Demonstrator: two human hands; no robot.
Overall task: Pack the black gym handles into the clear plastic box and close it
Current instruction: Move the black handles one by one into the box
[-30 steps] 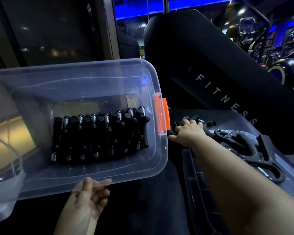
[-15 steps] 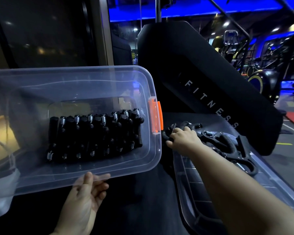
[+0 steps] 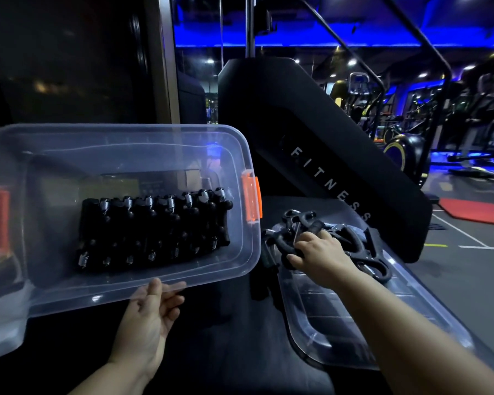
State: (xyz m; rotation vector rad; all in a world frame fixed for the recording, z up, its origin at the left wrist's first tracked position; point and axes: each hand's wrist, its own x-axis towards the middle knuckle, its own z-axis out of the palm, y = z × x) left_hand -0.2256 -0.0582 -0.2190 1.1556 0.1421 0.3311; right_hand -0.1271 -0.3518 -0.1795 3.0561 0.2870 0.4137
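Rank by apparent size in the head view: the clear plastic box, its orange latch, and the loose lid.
1. clear plastic box
2. loose lid, though nearness to the camera may enlarge it
3. orange latch

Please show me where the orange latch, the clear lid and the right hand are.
orange latch [image 3: 251, 199]: head view, middle of the clip on the box's right end.
clear lid [image 3: 340, 332]: head view, bare panel.
right hand [image 3: 320, 252]: head view, back of hand.

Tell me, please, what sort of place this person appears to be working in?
Most likely a gym: a black padded panel reads FITNESS, exercise machines stand under blue lighting behind, and black gym handles fill the clear plastic box.
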